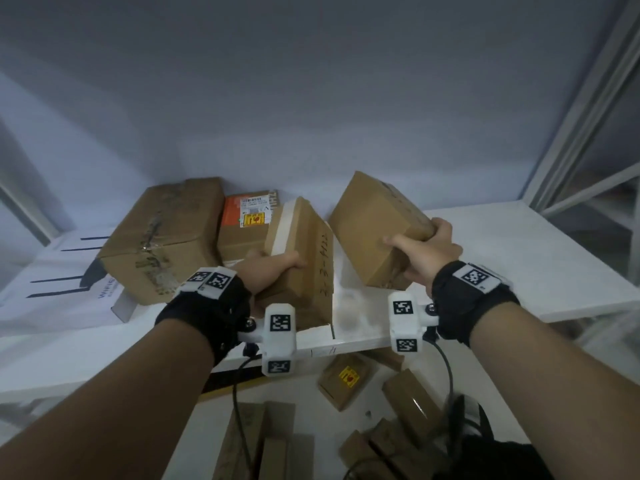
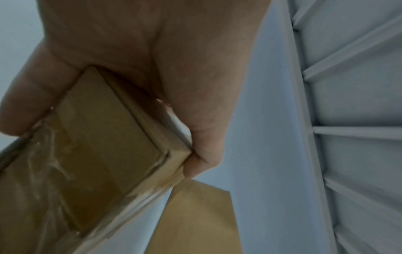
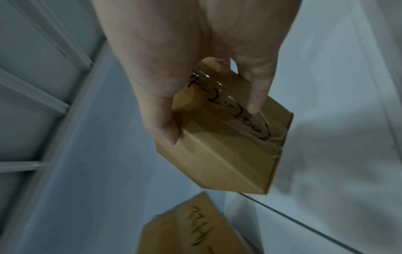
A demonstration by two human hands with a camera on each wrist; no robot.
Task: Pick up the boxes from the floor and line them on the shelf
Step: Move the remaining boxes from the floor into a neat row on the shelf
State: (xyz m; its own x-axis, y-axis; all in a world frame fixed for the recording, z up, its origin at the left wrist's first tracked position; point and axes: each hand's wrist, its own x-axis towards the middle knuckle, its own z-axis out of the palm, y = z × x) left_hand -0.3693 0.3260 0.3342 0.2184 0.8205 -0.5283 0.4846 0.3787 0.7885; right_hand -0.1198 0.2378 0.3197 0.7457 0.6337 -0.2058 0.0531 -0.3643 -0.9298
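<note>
Two boxes held tilted over the shelf: left hand gripping the marked box, right hand clamping the plain box at 2 o'clock. Best levelled, set flush beside the stacked cartons, then released.

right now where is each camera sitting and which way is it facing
Head: worn on the head, looking forward and down at the white shelf; both forearms show, the left hand and right hand each gripping a box.
Left wrist: looks along the left hand at its taped box; palm and fingers show.
Right wrist: looks along the right hand at its handwritten box; fingers show.
Shared: the right wrist view also catches the left hand's box, seen in all views.
</note>
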